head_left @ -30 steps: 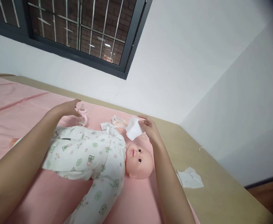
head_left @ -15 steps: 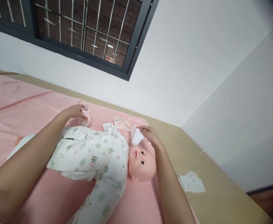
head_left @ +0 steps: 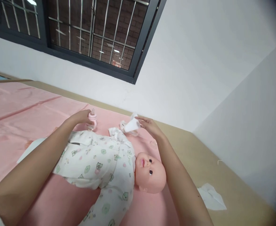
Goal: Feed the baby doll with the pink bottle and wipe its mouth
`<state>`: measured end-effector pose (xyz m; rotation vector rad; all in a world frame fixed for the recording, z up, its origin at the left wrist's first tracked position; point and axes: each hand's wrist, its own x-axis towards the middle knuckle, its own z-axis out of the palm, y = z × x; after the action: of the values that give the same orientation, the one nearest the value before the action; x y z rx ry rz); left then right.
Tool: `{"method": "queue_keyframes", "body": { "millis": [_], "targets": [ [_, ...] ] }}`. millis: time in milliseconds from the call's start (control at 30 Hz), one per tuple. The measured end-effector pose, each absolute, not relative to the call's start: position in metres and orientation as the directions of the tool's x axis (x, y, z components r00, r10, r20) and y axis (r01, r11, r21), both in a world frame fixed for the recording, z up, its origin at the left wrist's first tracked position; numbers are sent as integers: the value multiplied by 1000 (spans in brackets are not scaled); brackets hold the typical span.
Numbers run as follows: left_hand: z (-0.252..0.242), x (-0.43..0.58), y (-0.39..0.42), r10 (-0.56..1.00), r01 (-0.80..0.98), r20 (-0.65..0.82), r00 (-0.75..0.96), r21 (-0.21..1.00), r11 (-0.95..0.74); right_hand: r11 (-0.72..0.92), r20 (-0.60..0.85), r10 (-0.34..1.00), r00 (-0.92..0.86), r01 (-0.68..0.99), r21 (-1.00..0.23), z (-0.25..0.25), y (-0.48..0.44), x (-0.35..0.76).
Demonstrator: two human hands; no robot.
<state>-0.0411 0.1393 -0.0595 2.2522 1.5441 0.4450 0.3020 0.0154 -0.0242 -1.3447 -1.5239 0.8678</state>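
Observation:
A baby doll (head_left: 149, 172) in white patterned clothes lies on its back on a pink sheet (head_left: 46, 113), its head toward the right. Beyond its body, my left hand (head_left: 82, 117) is closed around a pink baby bottle (head_left: 93, 119) that stands with its teat up. My right hand (head_left: 148, 125) pinches a white tissue (head_left: 132, 125) past the doll's head. Under that tissue, partly covered, lies a clear plastic packet (head_left: 124, 125) beside the doll's sleeve.
Another white tissue (head_left: 212, 197) lies on the wooden table top (head_left: 187, 150) to the right, partly behind my forearm. A small clear round item (head_left: 153, 143) rests near my right wrist. The white wall (head_left: 175, 78) and a barred window (head_left: 93, 34) border the far side.
My right hand has carried the tissue away from the doll's face, over the plastic packet. The left hand still holds the bottle. The whole view has shifted slightly.

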Motion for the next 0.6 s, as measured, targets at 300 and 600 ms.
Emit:
{"method": "queue_keyframes", "body": {
  "millis": [300, 600],
  "targets": [
    [-62, -43, 141, 925, 796, 53, 376, 492, -352, -99, -92, 994, 53, 167, -981, -65, 16, 321],
    [-66, -43, 142, 921, 777, 88, 380, 510, -369, -54, -54, 999, 9, 36, -998, -76, 11, 320]
  ]
}}
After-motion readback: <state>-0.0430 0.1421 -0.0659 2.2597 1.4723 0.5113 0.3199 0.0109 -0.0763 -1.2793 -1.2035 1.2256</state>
